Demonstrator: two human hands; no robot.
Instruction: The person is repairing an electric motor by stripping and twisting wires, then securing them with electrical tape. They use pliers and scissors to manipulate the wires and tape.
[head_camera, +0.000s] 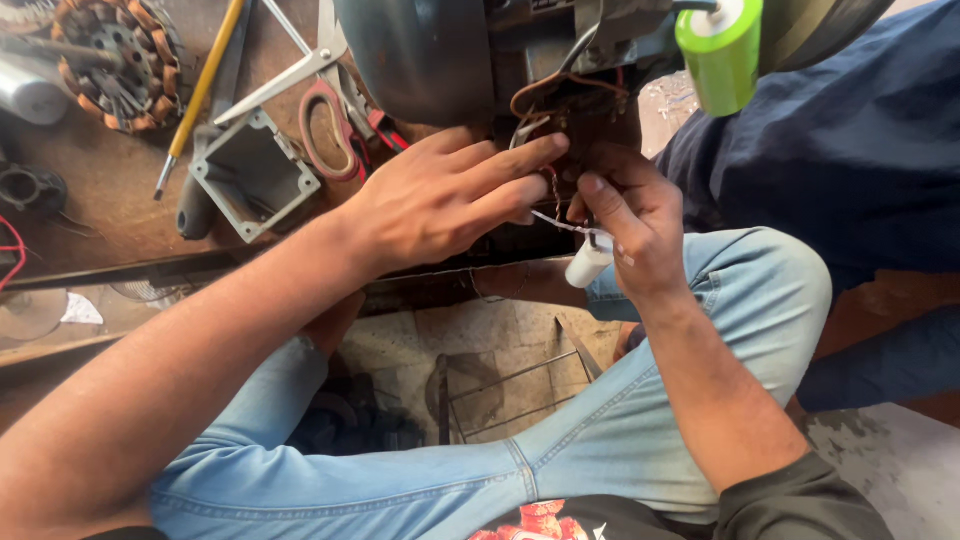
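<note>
I am sitting at a dark, worn wooden workbench with a stained stone floor showing below its edge; my knees in light blue jeans are filling the lower view, and another person in dark blue clothing is sitting at the right.

On the bench I am counting one copper-wound motor stator, one yellow-handled screwdriver, one pair of scissors with reddish loops, and one grey open metal box; one bright green roll is sticking out near the top right.

One dark rounded motor housing is standing at the bench's far edge, and its tangle of brown and white wires is hanging at the opening just beyond my fingers.

My left hand is lying flat with its fingers stretched out together, the tips touching the wires; it is gripping nothing that I can see.

My right hand is curled narrow, pinching a thin white wire between thumb and fingers, with a small white cylinder tucked under the palm; both hands are nearly touching at the wiring.
</note>
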